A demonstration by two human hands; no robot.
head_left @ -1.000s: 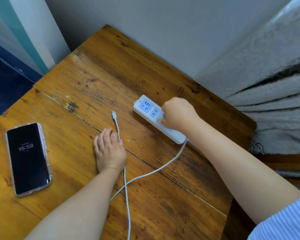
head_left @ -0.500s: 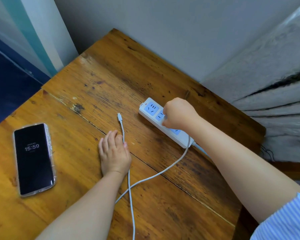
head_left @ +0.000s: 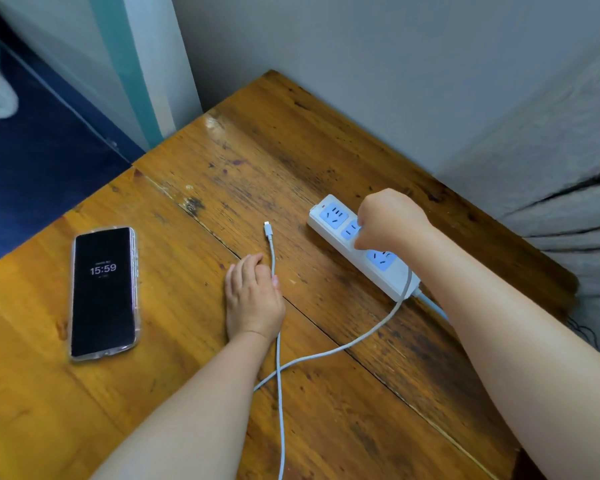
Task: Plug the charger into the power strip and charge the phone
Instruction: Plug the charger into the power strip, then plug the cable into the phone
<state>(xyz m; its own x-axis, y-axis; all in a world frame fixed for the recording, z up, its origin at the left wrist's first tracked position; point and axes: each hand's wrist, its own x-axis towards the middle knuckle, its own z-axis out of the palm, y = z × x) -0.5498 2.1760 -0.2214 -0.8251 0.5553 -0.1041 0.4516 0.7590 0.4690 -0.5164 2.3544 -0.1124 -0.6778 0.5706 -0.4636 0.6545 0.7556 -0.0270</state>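
A white power strip (head_left: 333, 216) with blue sockets lies at the back right of the wooden table (head_left: 187, 393). My right hand (head_left: 392, 220) is a fist pressed down on its middle socket; the charger plug is hidden under it. The white charging cable (head_left: 343, 346) runs from under that wrist, loops across the table and ends in a free connector (head_left: 267, 230). My left hand (head_left: 252, 299) lies flat on the table, holding nothing, its thumb side against the cable. The phone (head_left: 103, 292) lies face up at the left, its screen showing 15:59.
A grey wall runs behind the table, and grey fabric (head_left: 551, 174) hangs at the right beside the power strip. The table's left edge drops to a dark blue floor (head_left: 32, 161). The strip's own lead (head_left: 433, 308) runs off under my right forearm.
The view has shifted, so everything sits further right and lower in the picture. My right fist has edged up the strip, uncovering the near socket. My left hand stays flat.
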